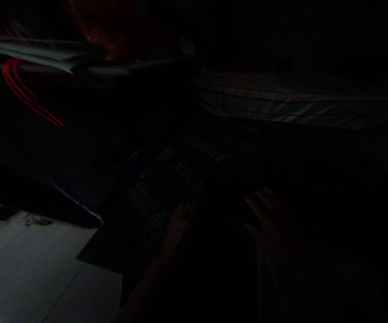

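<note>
1. Head view is very dark; a green printed sheet (167,193) can be seen beneath the hands, and its near-left corner is projected over the pale floor (28,269).
2. Left hand (182,220) is placed over the sheet, with fingers close together and slightly bent; whether something is held by it cannot be told.
3. Right hand (264,220) is well opened, with fingers spread and thumb apart; no held thing is seen, but contact is hidden by shadow.
4. Probably, work at the sheet is being done by both hands; the exact step cannot be judged.
5. For any next move, better light and gentle, two-handed touch would be called for.
</note>
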`<state>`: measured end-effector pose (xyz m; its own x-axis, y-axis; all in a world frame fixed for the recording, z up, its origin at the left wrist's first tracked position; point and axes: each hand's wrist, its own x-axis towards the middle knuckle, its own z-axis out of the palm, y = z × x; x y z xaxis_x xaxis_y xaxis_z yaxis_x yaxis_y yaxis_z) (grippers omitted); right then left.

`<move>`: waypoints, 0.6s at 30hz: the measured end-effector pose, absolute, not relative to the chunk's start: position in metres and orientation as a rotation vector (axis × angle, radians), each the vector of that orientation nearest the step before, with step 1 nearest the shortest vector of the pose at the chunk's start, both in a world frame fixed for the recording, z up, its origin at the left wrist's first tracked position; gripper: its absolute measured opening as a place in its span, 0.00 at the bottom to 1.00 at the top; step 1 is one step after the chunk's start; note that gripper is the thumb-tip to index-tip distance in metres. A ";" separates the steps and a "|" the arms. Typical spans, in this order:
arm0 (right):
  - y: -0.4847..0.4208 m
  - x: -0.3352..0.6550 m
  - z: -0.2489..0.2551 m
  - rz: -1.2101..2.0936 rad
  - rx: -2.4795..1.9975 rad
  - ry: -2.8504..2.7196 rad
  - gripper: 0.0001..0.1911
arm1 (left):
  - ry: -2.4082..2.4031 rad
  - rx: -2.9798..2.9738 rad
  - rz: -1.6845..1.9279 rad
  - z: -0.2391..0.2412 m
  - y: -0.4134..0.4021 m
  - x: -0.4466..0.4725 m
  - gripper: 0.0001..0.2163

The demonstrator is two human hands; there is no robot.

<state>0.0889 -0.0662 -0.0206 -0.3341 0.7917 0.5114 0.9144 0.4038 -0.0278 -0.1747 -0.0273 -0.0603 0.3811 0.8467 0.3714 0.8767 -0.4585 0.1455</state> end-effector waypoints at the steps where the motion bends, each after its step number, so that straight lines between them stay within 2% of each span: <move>1: -0.064 0.097 -0.017 -0.401 -1.467 -2.257 0.19 | -1.580 -2.555 -0.617 -0.062 -0.031 -0.175 0.20; 3: -0.061 0.108 -0.013 -0.451 -1.502 -2.307 0.12 | -1.569 -2.553 -0.605 -0.065 -0.039 -0.174 0.18; 5: -0.063 0.112 -0.011 -0.513 -1.468 -2.362 0.09 | -1.566 -2.523 -0.602 -0.069 -0.049 -0.172 0.17; 9: -0.067 0.115 -0.012 -0.654 -1.242 -2.540 0.12 | -1.505 -2.441 -0.763 -0.072 -0.067 -0.167 0.17; 18: -0.055 0.131 -0.014 -0.816 -1.041 -2.804 0.15 | -1.544 -2.508 -0.792 -0.048 -0.075 -0.156 0.17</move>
<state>0.1315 -0.0555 -0.0141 -0.7737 0.5963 0.2143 0.6182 0.6361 0.4618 -0.1561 -0.0749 -0.0482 0.3538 0.8071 0.4727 0.8547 -0.4842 0.1870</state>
